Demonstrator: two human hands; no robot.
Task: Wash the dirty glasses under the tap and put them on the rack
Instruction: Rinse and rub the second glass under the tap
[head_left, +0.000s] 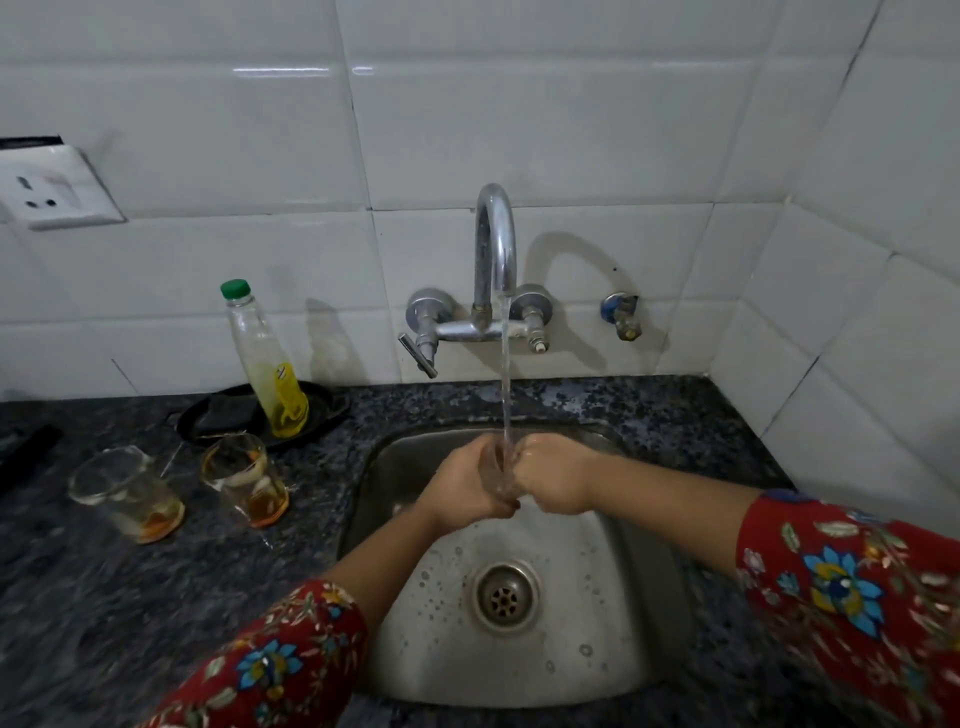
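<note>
Your left hand (467, 488) and right hand (553, 480) clasp the small clear glass (501, 470) between them, so the tap's stream rinses it. Two dirty amber-stained glasses (244, 486) wait left of your left hand

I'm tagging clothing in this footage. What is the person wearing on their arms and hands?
Both arms have red sleeves printed with blue and yellow flowers and pale leaves: the left sleeve and the right sleeve. The sleeves end short of the wrists. The left hand and right hand are bare; no gloves or jewellery show.

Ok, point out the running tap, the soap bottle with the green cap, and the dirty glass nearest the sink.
tap (496, 244): head view, on the curved spout.
soap bottle (270, 374): head view, on its yellow lower body.
dirty glass (244, 480): head view, on its side wall.
</note>
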